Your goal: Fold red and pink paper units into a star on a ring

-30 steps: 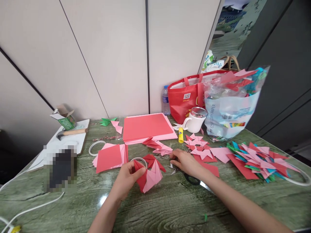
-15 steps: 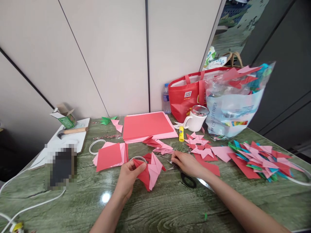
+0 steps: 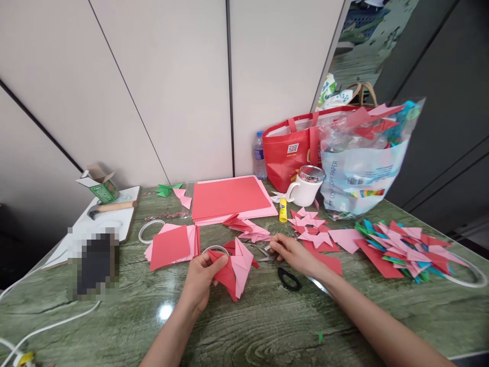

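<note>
My left hand (image 3: 206, 272) is closed on a folded paper piece (image 3: 240, 267), red on one side and pink on the other, held up just above the table. Behind those fingers shows part of a white ring (image 3: 215, 248). Over the black-handled scissors (image 3: 289, 279), my right hand (image 3: 288, 251) is closed with thumb and fingertips together beside the blades. Anything between those fingertips is too small to make out. Folded pink and red paper pieces (image 3: 254, 232) lie just beyond both hands.
Stacked square sheets (image 3: 170, 247) and another white ring (image 3: 152, 232) lie left. Large red sheets (image 3: 231, 199), a glue stick (image 3: 282, 210), a white mug (image 3: 306, 191) and a bottle (image 3: 260, 158) stand or lie behind. Right are a paper heap (image 3: 410, 250), red bag (image 3: 280, 158) and plastic bag (image 3: 359, 183).
The view has shifted slightly. My right hand has lifted a little from the scissors, showing more of the blades. My left hand keeps hold of the folded paper piece.
</note>
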Available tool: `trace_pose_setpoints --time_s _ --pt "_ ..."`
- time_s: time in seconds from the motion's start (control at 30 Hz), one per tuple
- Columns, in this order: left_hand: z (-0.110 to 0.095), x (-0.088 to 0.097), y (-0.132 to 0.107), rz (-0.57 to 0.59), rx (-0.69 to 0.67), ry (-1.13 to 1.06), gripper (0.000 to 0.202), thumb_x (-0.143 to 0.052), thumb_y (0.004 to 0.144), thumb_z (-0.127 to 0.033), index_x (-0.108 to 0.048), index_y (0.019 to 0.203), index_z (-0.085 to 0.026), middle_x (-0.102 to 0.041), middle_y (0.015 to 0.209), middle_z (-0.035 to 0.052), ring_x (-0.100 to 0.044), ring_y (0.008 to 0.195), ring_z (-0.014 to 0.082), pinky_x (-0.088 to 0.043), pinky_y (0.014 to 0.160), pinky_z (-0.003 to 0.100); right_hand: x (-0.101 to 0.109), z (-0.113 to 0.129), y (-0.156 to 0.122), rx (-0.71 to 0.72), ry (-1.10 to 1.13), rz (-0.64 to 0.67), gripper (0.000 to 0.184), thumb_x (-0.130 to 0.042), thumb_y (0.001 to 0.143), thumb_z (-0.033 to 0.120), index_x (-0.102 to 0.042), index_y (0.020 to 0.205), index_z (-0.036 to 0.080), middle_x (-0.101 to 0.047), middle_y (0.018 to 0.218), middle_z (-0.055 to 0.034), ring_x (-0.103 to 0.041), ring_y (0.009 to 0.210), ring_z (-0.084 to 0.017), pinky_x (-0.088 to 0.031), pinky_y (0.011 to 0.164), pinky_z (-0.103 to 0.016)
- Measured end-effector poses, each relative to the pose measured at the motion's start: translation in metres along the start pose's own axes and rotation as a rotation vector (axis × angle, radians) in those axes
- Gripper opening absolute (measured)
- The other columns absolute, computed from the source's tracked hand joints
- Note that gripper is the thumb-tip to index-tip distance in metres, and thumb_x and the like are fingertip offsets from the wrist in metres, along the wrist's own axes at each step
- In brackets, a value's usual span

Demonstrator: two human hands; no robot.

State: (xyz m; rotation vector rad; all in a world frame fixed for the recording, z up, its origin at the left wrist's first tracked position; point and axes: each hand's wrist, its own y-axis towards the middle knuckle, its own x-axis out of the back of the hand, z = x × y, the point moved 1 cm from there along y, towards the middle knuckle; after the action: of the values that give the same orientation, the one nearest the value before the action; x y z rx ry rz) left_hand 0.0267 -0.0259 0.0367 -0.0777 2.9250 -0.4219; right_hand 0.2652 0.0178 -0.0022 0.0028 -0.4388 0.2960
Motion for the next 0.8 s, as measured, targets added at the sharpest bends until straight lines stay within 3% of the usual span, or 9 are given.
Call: trace_pose_setpoints --time_s 0.17,0.27,0.37,0.5,0.63,0.8 --pt "0.001 -0.002 -0.001 -0.026 -0.055 0.055 0.028 -0.078 0.053 -0.035 -0.066 0.062 -0.012 -0.059 0.051 0.0009 -0.041 0.042 0.0061 -0.024 0.036 0.017 0.005 0.039 -0.005 0.105 0.135 -0.125 0.029 -0.048 0.081 0.047 -0.049 0.075 0.019 -0.053 0.076 -0.0012 -0.055 0.069 -0.015 -0.049 0.063 -0.028" --pt "0.001 -0.003 -0.001 -0.022 -0.059 0.076 0.027 -0.078 0.054 -0.035 -0.067 0.062 -0.012 -0.059 0.051 0.0008 -0.041 0.041 0.006 -0.024 0.037 0.017 0.0 0.073 -0.009 0.28 0.164 -0.092 0.017 -0.059 0.078 0.036 -0.052 0.077 0.02 -0.057 0.098 -0.0043 -0.056 0.096 -0.017 -0.044 0.085 -0.032" --pt "0.001 -0.002 0.0 -0.008 -0.045 0.07 0.027 -0.078 0.053 -0.035 -0.066 0.061 -0.012 -0.059 0.051 0.0002 -0.04 0.04 0.0057 -0.024 0.036 0.017 -0.012 0.094 -0.008 0.363 0.105 0.017 0.014 -0.067 0.073 0.029 -0.056 0.073 0.02 -0.053 0.116 -0.0052 -0.05 0.112 -0.02 -0.037 0.095 -0.036" --pt "0.001 0.0 0.0 0.002 -0.037 0.043 0.027 -0.079 0.053 -0.034 -0.066 0.063 -0.012 -0.058 0.051 -0.0006 -0.039 0.04 0.005 -0.023 0.036 0.017 -0.026 0.094 0.001 0.35 0.028 0.174 0.011 -0.064 0.076 0.028 -0.061 0.071 0.019 -0.054 0.119 -0.0067 -0.044 0.12 -0.022 -0.032 0.098 -0.039" --pt "0.0 0.001 0.001 0.02 -0.006 0.0 0.041 -0.081 0.051 -0.032 -0.066 0.085 -0.014 -0.055 0.051 -0.0044 -0.037 0.038 0.0038 -0.02 0.034 0.015 -0.032 0.088 0.006 0.34 0.07 0.268 0.013 -0.059 0.08 0.025 -0.059 0.069 0.018 -0.062 0.1 -0.0066 -0.046 0.119 -0.022 -0.037 0.093 -0.037" --pt "0.0 0.001 0.002 0.021 -0.037 0.01 0.031 -0.08 0.053 -0.032 -0.064 0.07 -0.012 -0.058 0.054 -0.0016 -0.04 0.042 0.004 -0.023 0.034 0.014 -0.032 0.08 0.005 0.28 0.202 0.224 0.013 -0.062 0.077 0.029 -0.054 0.082 0.02 -0.055 0.115 -0.0077 -0.046 0.117 -0.022 -0.043 0.088 -0.035"
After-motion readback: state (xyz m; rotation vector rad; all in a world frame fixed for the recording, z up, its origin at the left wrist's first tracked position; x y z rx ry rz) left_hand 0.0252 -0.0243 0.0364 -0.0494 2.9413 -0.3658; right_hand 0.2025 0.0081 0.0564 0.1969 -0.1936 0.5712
